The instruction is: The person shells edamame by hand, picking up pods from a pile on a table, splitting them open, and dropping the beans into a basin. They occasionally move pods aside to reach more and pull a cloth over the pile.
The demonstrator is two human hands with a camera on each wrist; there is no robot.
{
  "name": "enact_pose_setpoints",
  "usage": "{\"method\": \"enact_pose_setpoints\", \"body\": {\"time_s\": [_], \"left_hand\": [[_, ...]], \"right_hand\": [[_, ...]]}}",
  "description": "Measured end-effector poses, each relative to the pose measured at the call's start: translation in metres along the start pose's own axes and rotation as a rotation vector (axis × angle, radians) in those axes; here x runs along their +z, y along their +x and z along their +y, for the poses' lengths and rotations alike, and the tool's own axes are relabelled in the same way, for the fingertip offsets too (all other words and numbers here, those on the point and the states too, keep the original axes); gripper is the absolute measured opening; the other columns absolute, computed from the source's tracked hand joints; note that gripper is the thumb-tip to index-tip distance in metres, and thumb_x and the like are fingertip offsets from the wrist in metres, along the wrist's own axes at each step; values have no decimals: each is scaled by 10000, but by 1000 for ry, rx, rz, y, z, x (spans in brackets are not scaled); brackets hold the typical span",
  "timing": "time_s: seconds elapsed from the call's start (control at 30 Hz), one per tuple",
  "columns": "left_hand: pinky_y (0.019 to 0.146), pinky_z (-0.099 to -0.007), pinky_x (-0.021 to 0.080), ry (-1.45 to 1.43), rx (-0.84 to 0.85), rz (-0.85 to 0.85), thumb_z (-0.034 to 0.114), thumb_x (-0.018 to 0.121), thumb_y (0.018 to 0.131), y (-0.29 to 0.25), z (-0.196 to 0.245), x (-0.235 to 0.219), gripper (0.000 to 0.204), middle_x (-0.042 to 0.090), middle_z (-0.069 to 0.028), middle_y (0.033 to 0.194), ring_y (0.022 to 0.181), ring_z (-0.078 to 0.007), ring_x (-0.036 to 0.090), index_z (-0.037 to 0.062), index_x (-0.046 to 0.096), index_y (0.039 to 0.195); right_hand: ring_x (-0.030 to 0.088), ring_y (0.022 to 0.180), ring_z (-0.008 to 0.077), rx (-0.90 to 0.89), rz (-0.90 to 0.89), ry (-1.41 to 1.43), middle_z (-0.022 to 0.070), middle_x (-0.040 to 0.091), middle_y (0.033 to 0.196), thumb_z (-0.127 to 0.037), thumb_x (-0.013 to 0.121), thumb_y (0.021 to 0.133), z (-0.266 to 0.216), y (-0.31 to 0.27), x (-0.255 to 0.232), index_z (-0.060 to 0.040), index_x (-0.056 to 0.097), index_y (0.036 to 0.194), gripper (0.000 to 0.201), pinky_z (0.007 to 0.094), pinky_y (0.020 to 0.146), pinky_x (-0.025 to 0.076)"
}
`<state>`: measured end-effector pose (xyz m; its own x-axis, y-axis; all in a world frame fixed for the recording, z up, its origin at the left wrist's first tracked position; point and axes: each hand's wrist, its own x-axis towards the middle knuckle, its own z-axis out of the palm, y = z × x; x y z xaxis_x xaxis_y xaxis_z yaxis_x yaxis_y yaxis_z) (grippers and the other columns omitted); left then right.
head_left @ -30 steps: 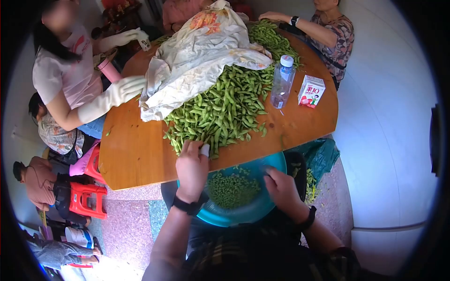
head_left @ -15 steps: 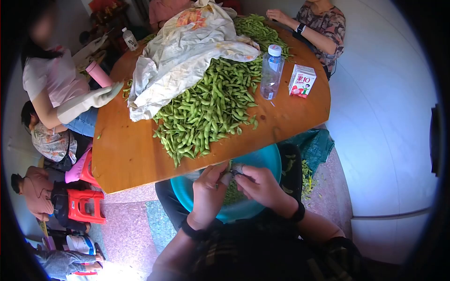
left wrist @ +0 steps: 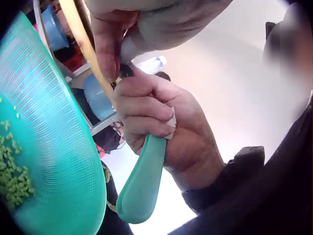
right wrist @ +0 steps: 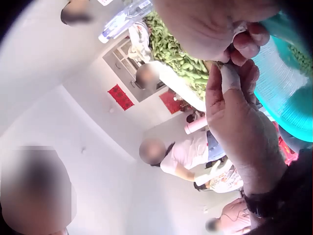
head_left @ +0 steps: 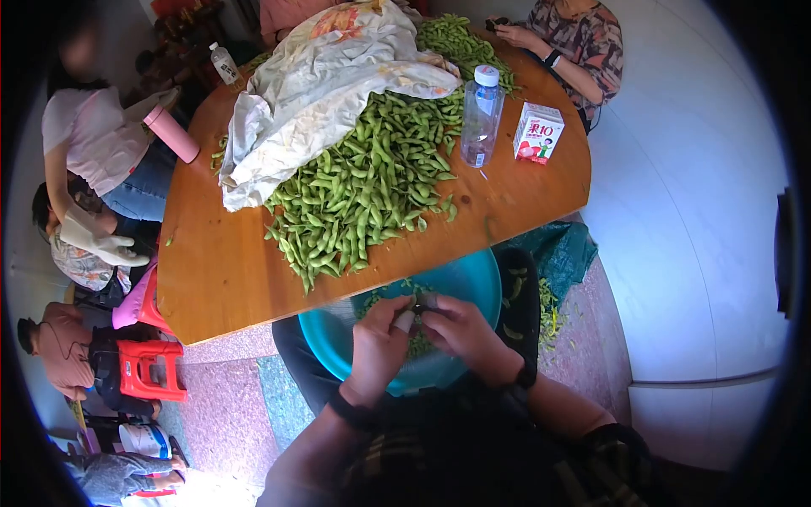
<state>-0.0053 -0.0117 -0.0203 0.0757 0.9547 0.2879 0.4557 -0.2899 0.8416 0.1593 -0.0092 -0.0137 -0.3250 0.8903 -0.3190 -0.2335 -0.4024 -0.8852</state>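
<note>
My left hand (head_left: 376, 346) and right hand (head_left: 469, 334) meet above a turquoise mesh basket (head_left: 317, 338) on my lap. Inside it lie shelled green beans (left wrist: 14, 178). In the left wrist view, my right hand grips a tool by its teal handle (left wrist: 143, 188), a dark piece (left wrist: 127, 70) showing by the fingertips. Wrapped in white, my left thumb (right wrist: 229, 78) pinches a bean pod (right wrist: 211, 64) against the fingers; most of the pod is hidden. Beyond the basket, a heap of green bean pods (head_left: 363, 186) covers part of the wooden table (head_left: 220, 279).
A crumpled white cloth (head_left: 312, 93) partly covers the heap. On the table stand a clear bottle (head_left: 481, 122), a juice carton (head_left: 538, 133) and a pink tumbler (head_left: 171, 133). Other people sit around. Red stools (head_left: 152, 370) are at left, a green bag (head_left: 553, 252) at right.
My left hand has come back from the heap's near edge to above the basket, and my right hand has moved in to meet it. The gloved person at left has drawn back from the table.
</note>
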Motion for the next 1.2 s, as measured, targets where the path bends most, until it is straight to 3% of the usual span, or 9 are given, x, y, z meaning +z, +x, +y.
{"method": "enact_pose_setpoints", "body": {"time_s": [0.3,0.43,0.6,0.67,0.73,0.87,1.07,1.13,1.2], "left_hand": [[759,-273,534,-897,-749,-271,108,515,983,7,-38,-2,304,681,-101,892,786,-155,673,-53,559,1236],[743,-284,556,-717,-637,-279,48,511,964,6,-31,7,273,679,-115,954,810,-162,682,-48,566,1214],[638,-296,531,-23,-62,-169,-21,454,960,-6,-39,22,234,672,-76,887,712,-159,668,-24,565,1166],[596,-273,489,-65,-84,-166,-12,434,955,-5,-39,22,230,636,-47,844,672,-124,613,0,564,1145],[565,-240,433,-663,-639,-179,3,413,944,2,-41,19,229,580,-18,806,630,-99,532,8,556,1123],[557,-223,391,-825,-726,-197,30,401,939,6,-46,15,230,543,-8,792,628,-84,474,16,550,1114],[638,-262,456,-452,-539,-231,16,432,903,1,-60,26,233,599,-63,833,694,-146,559,-3,585,1078],[713,-330,499,59,164,-287,-10,468,863,-2,-69,19,232,642,-124,880,776,-264,615,-7,622,1036],[782,-402,503,232,183,-190,-23,534,825,2,-28,-4,221,649,-169,935,859,-356,620,2,644,1015]], "right_hand": [[482,536,77,79,-9,-187,11,558,670,-146,574,940,17,14,-24,-32,612,957,122,245,487,370],[593,572,224,-373,111,-616,152,602,691,-110,580,907,30,18,-17,7,598,940,122,349,561,453],[595,688,413,-434,186,-657,242,589,760,-68,574,883,29,15,-4,11,601,977,125,393,589,469],[584,729,443,-414,192,-657,247,595,777,-64,572,881,31,14,-3,7,607,988,133,393,590,470],[586,726,440,-502,181,-619,246,593,778,-59,573,879,32,15,-1,5,612,1007,148,403,586,466],[589,726,442,-478,160,-632,241,595,776,-55,568,879,29,11,1,2,612,1009,149,413,585,463],[595,729,439,-469,200,-663,240,595,774,-57,571,882,29,5,-9,3,610,1006,143,408,584,465],[606,677,404,-500,404,-764,236,590,743,-63,586,878,20,-4,-32,2,614,986,128,407,576,459],[613,611,328,-522,589,-815,220,582,706,-95,595,887,12,-13,-69,1,619,958,122,395,563,454]]}}
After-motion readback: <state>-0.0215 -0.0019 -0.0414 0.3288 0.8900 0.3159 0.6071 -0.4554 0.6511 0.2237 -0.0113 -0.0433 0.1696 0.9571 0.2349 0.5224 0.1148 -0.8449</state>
